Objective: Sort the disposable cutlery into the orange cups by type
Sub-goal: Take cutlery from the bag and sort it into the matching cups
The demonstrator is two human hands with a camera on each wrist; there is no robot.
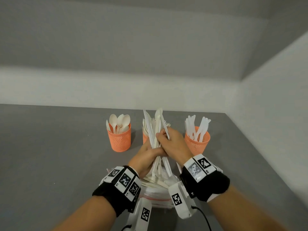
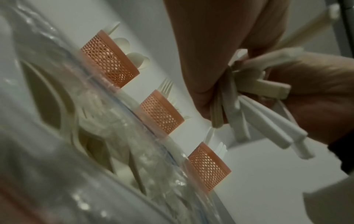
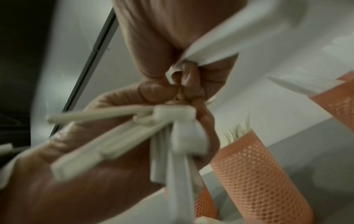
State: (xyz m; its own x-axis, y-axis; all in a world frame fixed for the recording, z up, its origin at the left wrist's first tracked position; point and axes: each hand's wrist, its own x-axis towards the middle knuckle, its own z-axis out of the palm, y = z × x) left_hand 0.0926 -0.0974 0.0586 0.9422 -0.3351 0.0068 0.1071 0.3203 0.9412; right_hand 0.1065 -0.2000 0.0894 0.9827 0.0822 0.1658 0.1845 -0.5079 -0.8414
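Cutlery bundle (image 1: 156, 139) gripped upright between left hand (image 1: 146, 157) and right hand (image 1: 175, 144).

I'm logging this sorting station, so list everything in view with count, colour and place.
spoon cup: one, orange mesh, far left of the row, holds white spoons.
fork cup: one, orange mesh, middle of the row, mostly hidden behind the hands in the head view.
knife cup: one, orange mesh, far right, holds white knives.
cutlery bundle: one mixed bunch, white and cream, held upright in both hands.
plastic bag: one, clear with a red strip, on the table near the wrists, more cutlery on it.
table: one, grey.
left hand: grips the bundle.
right hand: grips the bundle's upper part.
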